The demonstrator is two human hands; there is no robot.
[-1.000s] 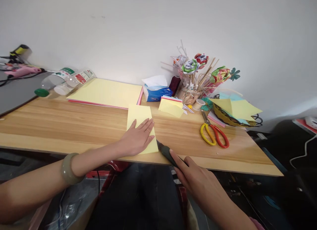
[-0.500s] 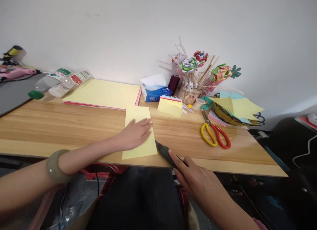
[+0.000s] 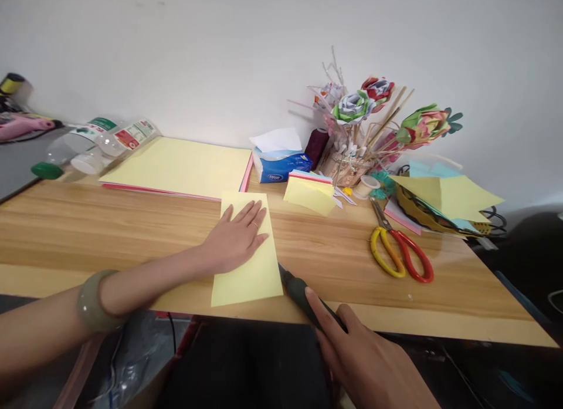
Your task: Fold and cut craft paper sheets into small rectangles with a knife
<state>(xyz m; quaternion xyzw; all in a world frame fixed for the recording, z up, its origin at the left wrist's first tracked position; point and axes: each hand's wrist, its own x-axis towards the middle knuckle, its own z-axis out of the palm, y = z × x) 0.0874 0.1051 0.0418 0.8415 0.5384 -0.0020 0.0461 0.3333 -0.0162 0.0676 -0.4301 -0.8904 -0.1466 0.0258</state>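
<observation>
Yellow sheet (image 3: 253,283): Lies flat on the wooden table (image 3: 329,239), just inside the front edge, partly covered by the left hand (image 3: 235,239).
Long axis of sheet: Runs almost straight back from the table's front edge toward the wall (image 3: 220,57). Puts one short end near the front edge, the other at the near edge of the large paper stack (image 3: 189,162). Seems to overlap that stack slightly; cannot tell for certain.
Left hand: Rests palm-down on the sheet, flat and spread, pointing back and a little right. Wears a ring (image 3: 254,225), plus a bracelet (image 3: 99,303) above the wrist.
Right hand (image 3: 365,350): Grasps a dark-handled knife (image 3: 303,297), index finger stretched along the handle.
Knife line: Slants from the right hand up and left, tip toward the sheet. Ends right by the sheet's right long edge; cannot tell whether touching.
Scissors (image 3: 387,226): Lie well right of the sheet, blades toward the wall, yellow and red handles toward the front edge.
Along the wall: Left to right, two bottles (image 3: 94,130), the large stack, a tissue pack (image 3: 284,168), a flower jar (image 3: 347,168), a paper-filled basket (image 3: 417,212).
Before the tissue pack: Small paper pieces (image 3: 310,193), mostly yellow on top.
</observation>
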